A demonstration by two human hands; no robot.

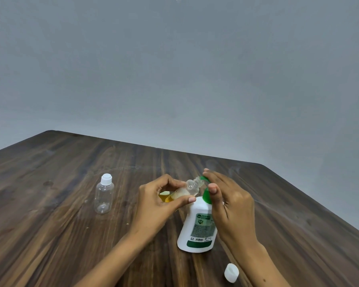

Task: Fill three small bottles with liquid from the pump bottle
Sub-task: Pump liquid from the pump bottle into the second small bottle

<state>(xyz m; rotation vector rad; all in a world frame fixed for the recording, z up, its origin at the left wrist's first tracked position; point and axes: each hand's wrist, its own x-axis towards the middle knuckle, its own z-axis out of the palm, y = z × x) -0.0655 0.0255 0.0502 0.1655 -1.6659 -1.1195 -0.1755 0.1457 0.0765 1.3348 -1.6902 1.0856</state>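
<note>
A white pump bottle (198,226) with a green pump head (206,195) stands on the wooden table (71,224). My right hand (226,204) rests on the pump head, fingers over its nozzle. My left hand (160,201) holds a small clear bottle (187,190) tilted, its open neck at the nozzle, with yellow liquid in its lower part. Behind my left hand a bit of another yellow-filled bottle (163,196) shows, mostly hidden. An empty clear bottle (104,196) with a white cap stands upright at the left.
A loose white cap (231,273) lies on the table near the front, right of the pump bottle. The table's far edge runs along a grey wall (174,79).
</note>
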